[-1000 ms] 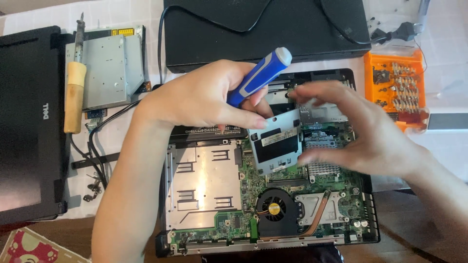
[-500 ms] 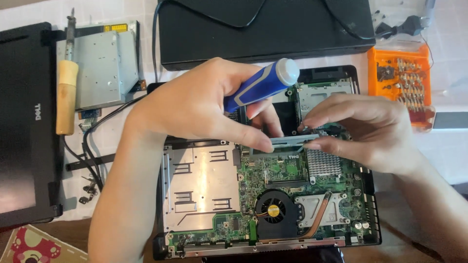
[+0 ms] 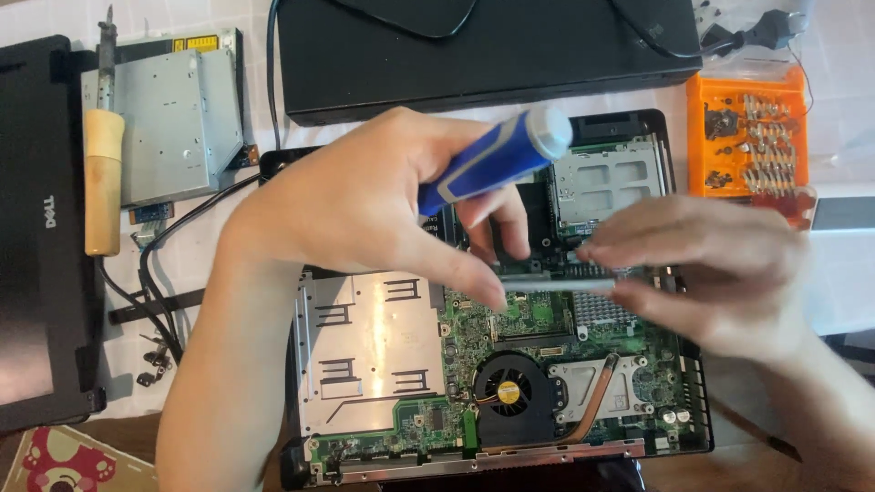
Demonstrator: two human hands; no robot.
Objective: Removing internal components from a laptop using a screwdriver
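Thin grey metal plate (image 3: 558,284), edge-on, pinched by both hands; left hand (image 3: 365,205) also grips blue screwdriver (image 3: 492,162).

Blue-and-white screwdriver (image 3: 497,159) tilted upward, thin grey metal plate (image 3: 558,284) edge-on above open laptop motherboard (image 3: 510,364)

Left hand (image 3: 365,205) palm down, fingers curled, thumb stretched toward the right hand (image 3: 720,273), right hand blurred, fingertips seemingly pinched together just beside that thumb, both forearms angling in from below
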